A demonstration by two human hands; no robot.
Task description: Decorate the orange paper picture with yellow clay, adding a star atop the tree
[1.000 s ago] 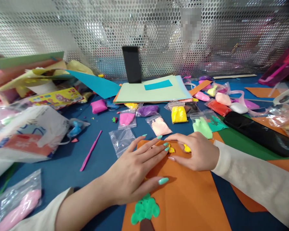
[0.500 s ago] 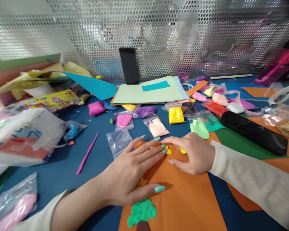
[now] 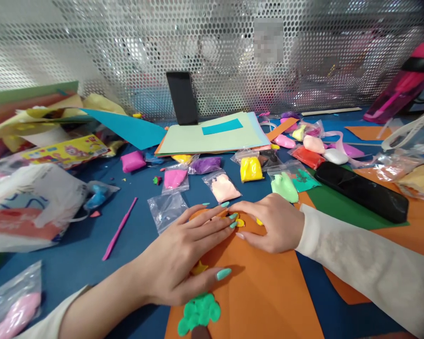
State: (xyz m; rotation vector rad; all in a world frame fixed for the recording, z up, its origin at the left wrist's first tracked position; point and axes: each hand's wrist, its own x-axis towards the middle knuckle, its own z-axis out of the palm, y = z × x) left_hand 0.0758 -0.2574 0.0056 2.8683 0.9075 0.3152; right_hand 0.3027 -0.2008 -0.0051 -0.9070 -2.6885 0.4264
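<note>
An orange sheet of paper lies before me, with a green clay treetop on a brown trunk near its bottom. My left hand rests across its left side, fingers stretched out and thumb apart. Partly under that palm shows a yellow clay star. By the left fingertips sits a small yellow clay piece. My right hand bends over the upper part of the sheet, its index fingertip by the left fingertips and its thumb apart. Another yellow clay bit is partly hidden beneath it.
Bagged clay surrounds the sheet, including yellow, peach and light green pieces. A purple clay tool lies left, a black case right. A phone leans on the perforated metal screen behind stacked paper.
The whole view has shifted, so things appear slightly further left. Both hands keep nearly the same pose and place on the orange paper.
</note>
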